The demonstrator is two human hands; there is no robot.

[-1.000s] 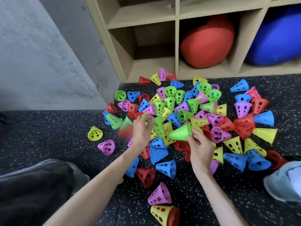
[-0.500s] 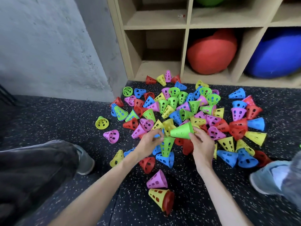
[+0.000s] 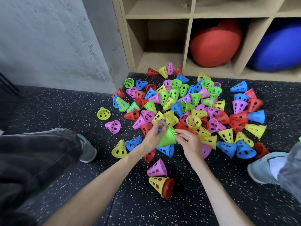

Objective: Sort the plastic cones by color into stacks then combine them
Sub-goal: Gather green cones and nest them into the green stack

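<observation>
Speckled floor (image 3: 68, 111), hand-hidden green stack (image 3: 167, 139)

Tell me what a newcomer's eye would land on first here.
First, the bright heap of plastic cones in red, blue, green, yellow and pink, strewn across the dark speckled floor in front of the wooden shelf. At the heap's near edge, the left hand and right hand together hold a nested green stack. Behind, a big red ball and blue ball fill two shelf compartments.

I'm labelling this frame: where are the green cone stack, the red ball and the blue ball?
green cone stack (image 3: 166, 139), head view, side wall.
red ball (image 3: 215, 43), head view, front surface.
blue ball (image 3: 276, 46), head view, front surface.
</observation>
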